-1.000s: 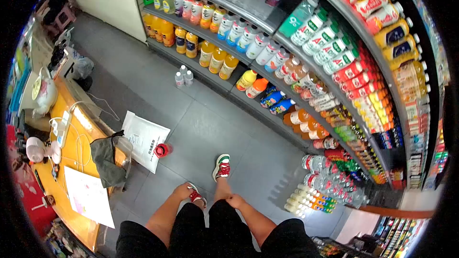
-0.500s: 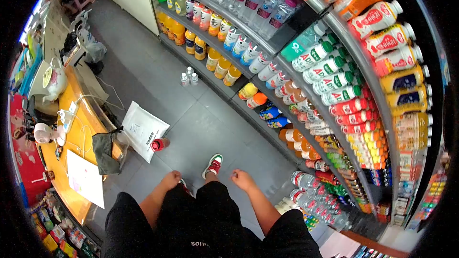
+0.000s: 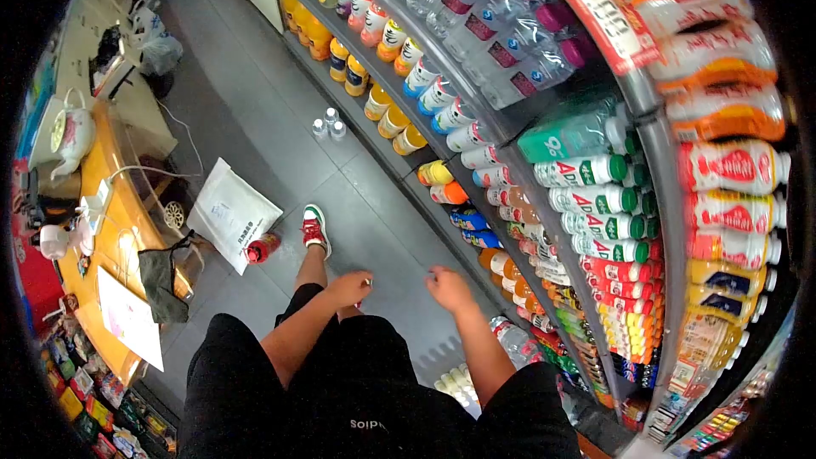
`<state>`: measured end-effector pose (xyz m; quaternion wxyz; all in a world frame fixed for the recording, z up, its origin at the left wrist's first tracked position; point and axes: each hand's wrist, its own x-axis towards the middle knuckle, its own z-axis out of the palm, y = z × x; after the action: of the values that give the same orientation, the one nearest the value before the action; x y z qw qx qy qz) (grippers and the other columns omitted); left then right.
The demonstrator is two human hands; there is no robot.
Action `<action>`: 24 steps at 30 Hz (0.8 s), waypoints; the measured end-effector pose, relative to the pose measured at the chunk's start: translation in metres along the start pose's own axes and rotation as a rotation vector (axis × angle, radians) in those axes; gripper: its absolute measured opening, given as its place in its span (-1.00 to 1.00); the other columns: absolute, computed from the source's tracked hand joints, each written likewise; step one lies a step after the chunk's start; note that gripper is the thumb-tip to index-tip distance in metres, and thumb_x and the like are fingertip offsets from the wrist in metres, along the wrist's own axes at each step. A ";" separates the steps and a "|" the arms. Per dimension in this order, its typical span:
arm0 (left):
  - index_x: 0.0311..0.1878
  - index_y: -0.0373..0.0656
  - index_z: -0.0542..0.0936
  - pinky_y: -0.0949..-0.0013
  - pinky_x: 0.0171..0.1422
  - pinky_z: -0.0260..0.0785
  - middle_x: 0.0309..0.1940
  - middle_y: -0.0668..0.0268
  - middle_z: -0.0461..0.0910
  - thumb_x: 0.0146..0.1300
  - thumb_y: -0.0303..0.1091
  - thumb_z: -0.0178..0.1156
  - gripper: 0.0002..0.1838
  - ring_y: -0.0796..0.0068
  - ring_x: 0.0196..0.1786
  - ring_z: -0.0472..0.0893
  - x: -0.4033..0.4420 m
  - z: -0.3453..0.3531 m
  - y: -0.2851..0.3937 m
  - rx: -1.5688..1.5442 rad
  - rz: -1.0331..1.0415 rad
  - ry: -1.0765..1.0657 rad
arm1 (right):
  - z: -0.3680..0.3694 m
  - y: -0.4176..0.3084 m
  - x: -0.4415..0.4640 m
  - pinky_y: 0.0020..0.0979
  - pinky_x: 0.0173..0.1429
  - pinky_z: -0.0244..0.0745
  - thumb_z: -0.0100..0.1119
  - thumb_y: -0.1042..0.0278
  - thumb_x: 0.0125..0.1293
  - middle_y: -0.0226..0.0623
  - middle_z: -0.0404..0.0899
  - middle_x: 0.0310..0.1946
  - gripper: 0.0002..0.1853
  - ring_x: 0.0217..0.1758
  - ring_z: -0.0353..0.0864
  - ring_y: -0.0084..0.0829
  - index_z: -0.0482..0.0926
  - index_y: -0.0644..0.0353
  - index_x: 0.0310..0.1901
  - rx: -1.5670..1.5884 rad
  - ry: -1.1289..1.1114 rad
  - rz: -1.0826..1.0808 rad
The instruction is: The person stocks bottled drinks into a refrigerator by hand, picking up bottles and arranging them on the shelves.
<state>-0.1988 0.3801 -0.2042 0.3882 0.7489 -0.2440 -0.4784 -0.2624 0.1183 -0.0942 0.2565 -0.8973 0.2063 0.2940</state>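
Observation:
My left hand [image 3: 347, 290] is in front of my body above the floor, its fingers curled in and no held thing visible. A tiny pale spot shows by its fingertips; I cannot make out what it is. My right hand [image 3: 450, 288] is out to the right, loosely bent, with a small gap at the fingertips and nothing in it. Neither hand touches the goods. Below and ahead is my red, white and green shoe [image 3: 314, 229]. The lower shelf with orange-brown drink bottles [image 3: 501, 269] is nearest to my right hand.
Shelves [image 3: 399, 30] of drinks run along the right. Ahead on the floor [image 3: 340, 195] lie a white package [image 3: 231, 208], a red-capped bottle [image 3: 263, 246] and several small clear bottles [image 3: 330, 123]. A wooden counter [image 3: 93, 251] with a teapot [image 3: 75, 136] stands left.
The view has shifted forward and toward the shelves. My left hand has swung forward and inward, and my right hand is slightly higher in view. The shoe in front is further forward.

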 end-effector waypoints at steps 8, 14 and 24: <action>0.00 -0.12 0.56 0.10 0.04 0.40 -0.14 0.00 0.60 0.21 -0.15 -0.01 -0.62 -0.02 -0.04 0.57 0.035 -0.120 -0.004 0.243 -0.136 -0.004 | -0.019 -0.073 0.040 -0.08 0.01 0.47 0.10 0.12 0.20 0.00 0.58 -0.11 -0.62 -0.07 0.57 0.01 0.52 0.17 -0.03 -0.043 -0.196 -0.047; -0.05 -0.20 0.56 0.26 -0.02 0.43 -0.22 0.09 0.60 0.22 -0.24 0.08 -0.69 0.19 -0.15 0.60 0.107 -0.229 -0.001 -0.184 0.045 0.308 | -0.088 -0.127 0.075 -0.16 -0.11 0.52 0.16 0.16 0.19 -0.05 0.60 -0.17 -0.62 -0.19 0.63 -0.13 0.53 0.18 -0.01 0.170 0.087 -0.034; 0.09 -0.28 0.47 0.40 0.11 0.41 -0.12 0.30 0.58 0.25 -0.48 0.07 -0.67 0.54 -0.05 0.54 0.147 -0.453 0.215 -0.362 0.681 0.669 | -0.274 -0.187 0.025 -0.49 -0.45 0.36 0.24 0.56 0.13 -0.22 0.55 -0.34 -0.81 -0.44 0.49 -0.46 0.55 0.28 -0.19 0.036 0.966 -0.317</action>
<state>0.2753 0.3046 0.0022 0.7024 0.6599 -0.2498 -0.0935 -0.0309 0.0998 0.1433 0.1886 -0.9466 0.1679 -0.2005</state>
